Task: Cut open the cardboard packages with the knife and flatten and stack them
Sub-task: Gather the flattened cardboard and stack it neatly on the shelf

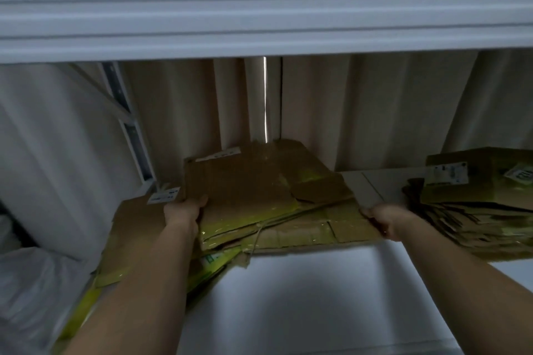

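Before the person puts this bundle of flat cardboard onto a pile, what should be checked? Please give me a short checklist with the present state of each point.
1. Left hand grips the bundle at its left edge: ok.
2. Right hand grips the bundle's right edge: ok.
3. Sheets lie flat and even: not ok; the layers are fanned, and a torn flap hangs at the front.
4. Landing place ready: ok; a second pile lies at right on the white surface.
5. Cardboard under the bundle at left is free of it: cannot tell.
6. Knife out of the way: cannot tell; no knife shows in this view.
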